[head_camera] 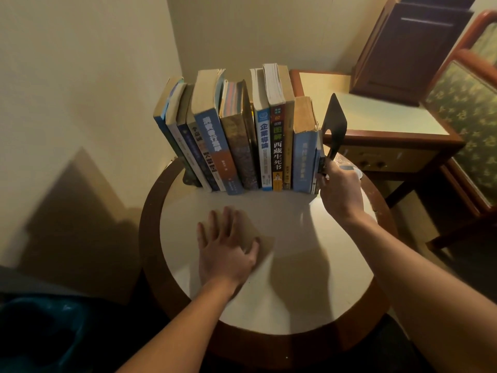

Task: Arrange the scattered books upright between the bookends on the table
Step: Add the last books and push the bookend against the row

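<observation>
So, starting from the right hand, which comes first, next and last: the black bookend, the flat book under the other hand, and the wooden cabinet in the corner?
1. Black bookend: gripped by the right hand, at the row's right end.
2. Flat book: lying on the round table's near side, under the left hand.
3. Wooden cabinet: far back, upper right.

Readable on the spine of the white-and-blue book [265, 154]: 企業導論, in blue, reading downward. On the black spine of the book beside it [277, 149]: "02" near the top, then 西藏生死书 in pale characters running down. On the blue-and-orange book [215, 146]: large white characters, too blurred to make out. On the other spines in the row: print too small or dim to read.
</observation>
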The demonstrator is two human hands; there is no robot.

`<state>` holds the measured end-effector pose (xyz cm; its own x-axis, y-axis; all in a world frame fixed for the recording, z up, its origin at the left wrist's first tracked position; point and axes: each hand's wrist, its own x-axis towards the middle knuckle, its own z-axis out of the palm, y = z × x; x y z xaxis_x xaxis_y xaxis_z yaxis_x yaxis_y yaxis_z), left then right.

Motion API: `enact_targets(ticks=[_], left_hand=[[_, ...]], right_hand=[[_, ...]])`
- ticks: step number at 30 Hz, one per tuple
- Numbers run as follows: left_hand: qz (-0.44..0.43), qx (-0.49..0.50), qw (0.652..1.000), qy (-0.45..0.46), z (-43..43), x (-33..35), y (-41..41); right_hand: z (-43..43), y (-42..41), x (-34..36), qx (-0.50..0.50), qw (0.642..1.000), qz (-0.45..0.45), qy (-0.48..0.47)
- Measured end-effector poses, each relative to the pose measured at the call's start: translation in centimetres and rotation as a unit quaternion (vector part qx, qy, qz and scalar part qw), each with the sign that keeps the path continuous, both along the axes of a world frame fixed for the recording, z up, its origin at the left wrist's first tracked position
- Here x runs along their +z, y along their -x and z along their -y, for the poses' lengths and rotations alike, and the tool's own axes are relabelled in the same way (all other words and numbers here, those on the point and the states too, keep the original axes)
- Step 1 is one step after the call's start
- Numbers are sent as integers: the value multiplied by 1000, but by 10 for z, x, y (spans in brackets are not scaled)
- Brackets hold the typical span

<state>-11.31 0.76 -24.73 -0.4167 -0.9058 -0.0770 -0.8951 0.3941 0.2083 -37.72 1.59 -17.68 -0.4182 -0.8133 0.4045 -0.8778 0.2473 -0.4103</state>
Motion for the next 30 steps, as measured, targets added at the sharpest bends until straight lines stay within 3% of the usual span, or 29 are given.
enact_targets(ticks=[21, 28, 30], left_hand=[[-6, 2, 1000, -10, 2, -5, -2], [9, -70, 991, -110, 5, 16, -18], [-21, -72, 987, -144, 7, 31, -25]], right_hand=[[-13, -12, -4, -47, 996, 70, -1], [-57, -26, 48, 35, 998, 34, -28], [-66, -32, 69, 63, 997, 15, -31]])
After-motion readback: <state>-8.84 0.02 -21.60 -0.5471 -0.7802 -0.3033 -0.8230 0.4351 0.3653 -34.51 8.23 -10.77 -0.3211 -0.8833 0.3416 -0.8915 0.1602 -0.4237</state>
